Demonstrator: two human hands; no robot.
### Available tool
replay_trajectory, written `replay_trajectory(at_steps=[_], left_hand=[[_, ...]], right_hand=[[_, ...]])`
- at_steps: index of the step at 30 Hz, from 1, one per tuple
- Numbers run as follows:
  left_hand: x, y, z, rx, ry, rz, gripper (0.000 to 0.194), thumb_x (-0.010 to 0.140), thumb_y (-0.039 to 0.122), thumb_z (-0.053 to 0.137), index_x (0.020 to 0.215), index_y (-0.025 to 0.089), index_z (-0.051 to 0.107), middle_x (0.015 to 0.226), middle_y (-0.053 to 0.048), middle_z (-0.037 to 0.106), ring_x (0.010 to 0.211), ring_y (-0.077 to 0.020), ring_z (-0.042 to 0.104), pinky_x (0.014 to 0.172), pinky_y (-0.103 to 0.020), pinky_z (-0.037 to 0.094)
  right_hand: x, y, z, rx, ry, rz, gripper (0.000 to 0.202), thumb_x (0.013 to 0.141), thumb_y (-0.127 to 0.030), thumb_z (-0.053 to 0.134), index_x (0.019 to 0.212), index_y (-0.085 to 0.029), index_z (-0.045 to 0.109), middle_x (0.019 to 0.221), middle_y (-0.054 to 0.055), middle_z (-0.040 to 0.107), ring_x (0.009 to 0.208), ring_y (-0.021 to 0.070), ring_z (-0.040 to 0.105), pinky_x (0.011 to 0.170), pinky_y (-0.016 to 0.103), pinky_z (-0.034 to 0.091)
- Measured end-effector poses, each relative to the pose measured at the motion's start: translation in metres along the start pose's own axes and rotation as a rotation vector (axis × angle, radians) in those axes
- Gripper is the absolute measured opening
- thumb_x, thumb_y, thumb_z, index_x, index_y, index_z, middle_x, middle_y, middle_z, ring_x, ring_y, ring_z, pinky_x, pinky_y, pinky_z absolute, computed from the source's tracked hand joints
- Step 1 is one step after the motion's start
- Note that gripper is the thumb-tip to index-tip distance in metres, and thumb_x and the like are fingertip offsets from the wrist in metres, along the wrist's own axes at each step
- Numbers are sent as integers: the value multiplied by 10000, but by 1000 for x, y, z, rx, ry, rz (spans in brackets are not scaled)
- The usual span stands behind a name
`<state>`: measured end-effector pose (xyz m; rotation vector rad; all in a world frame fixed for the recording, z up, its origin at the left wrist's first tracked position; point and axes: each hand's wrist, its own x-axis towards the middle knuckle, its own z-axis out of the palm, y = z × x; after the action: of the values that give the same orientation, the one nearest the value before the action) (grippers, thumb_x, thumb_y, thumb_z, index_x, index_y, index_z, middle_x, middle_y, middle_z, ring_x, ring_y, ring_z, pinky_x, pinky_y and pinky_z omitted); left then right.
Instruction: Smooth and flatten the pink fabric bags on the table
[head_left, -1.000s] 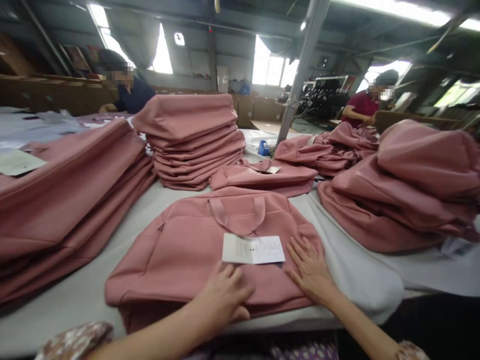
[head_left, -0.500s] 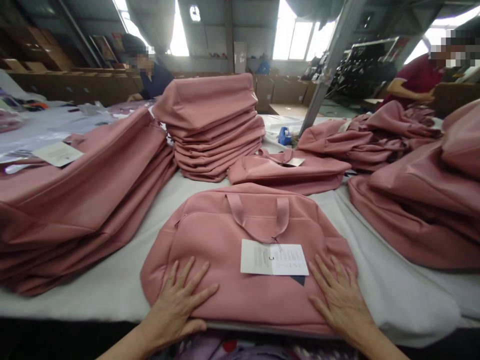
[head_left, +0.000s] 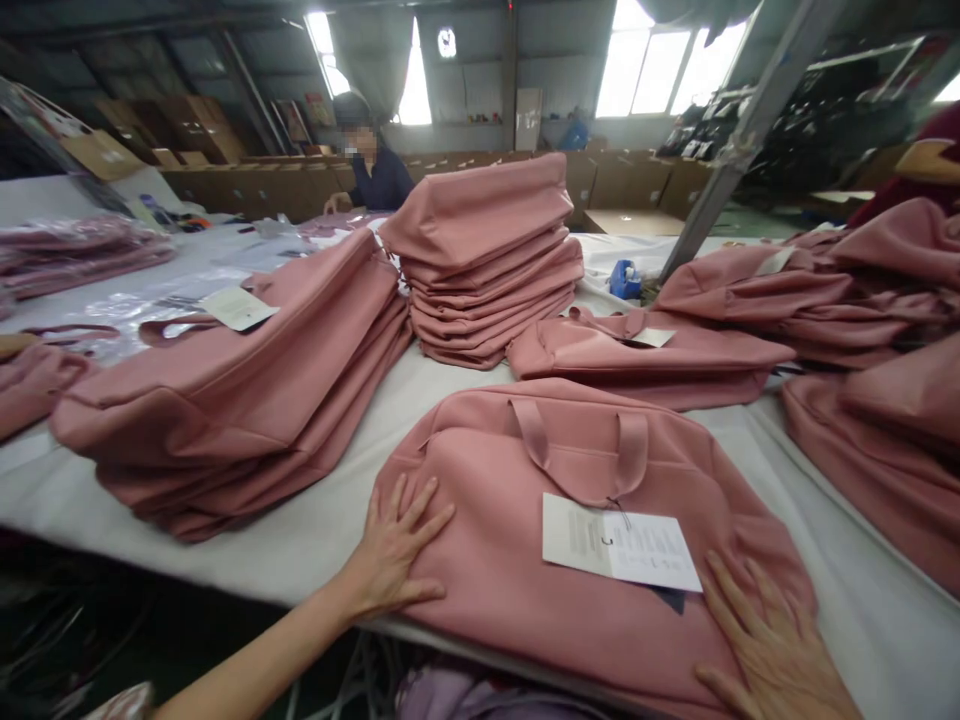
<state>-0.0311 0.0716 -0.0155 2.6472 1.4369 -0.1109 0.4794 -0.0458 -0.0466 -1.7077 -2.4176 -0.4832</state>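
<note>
Pink bag (head_left: 570,540) lies flat at the near edge of the surface (head_left: 315,530). Left hand (head_left: 394,550) and right hand (head_left: 772,650) press on it, fingers spread, gripping nothing. Risk: overhanging bag slides off; tag (head_left: 619,542) creases.

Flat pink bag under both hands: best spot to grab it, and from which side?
Judging by its pose, take the pink bag by its two strap handles, coming from above. They lie looped on the top panel, free of the left hand and right hand. The paper tag hangs just below them, so it is best avoided.
</note>
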Motion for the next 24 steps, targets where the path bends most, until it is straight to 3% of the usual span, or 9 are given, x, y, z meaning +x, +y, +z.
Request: replay_trajectory(at_steps=[6,11,15,19,24], left_hand=[[3,-9,10,-59,55,42,881,743,779,524,1470,388,217,1605,-115,129,1413,-519,9,1005,-817,106],[4,-22,24,-62,79,80,866,752,762,527,1468,367,243,1609,-97,98,1431,-484,7,1059,-754,137],[7,-31,35,-27,109,74,826,771,735,527,1459,345,288,1609,-83,105,1445,-443,42,1104,-692,145],[7,-28,32,4,152,61,764,798,681,528,1446,327,333,1605,-79,138,1444,-433,87,1112,-668,175],[1,-13,24,57,209,-67,638,831,572,512,1407,314,420,1580,-92,237,1431,-471,98,1033,-726,246]], right_hand=[[2,-4,-8,-40,-75,-9,903,781,-519,565,1517,-172,172,1527,140,334,1365,460,269,991,663,340],[-7,2,-15,-33,-157,-32,675,921,-421,465,1506,-209,203,1543,78,313,1412,362,254,1047,598,376],[-12,18,-18,202,-224,34,548,978,-340,394,1492,-258,222,1522,68,348,1407,318,292,1066,579,400],[-10,36,-18,402,-240,80,451,1003,-295,341,1454,-286,329,1469,56,440,1380,239,356,1102,498,394],[-21,31,-17,347,-199,53,446,984,-274,373,1430,-278,391,1480,77,418,1395,303,307,1068,562,404]])
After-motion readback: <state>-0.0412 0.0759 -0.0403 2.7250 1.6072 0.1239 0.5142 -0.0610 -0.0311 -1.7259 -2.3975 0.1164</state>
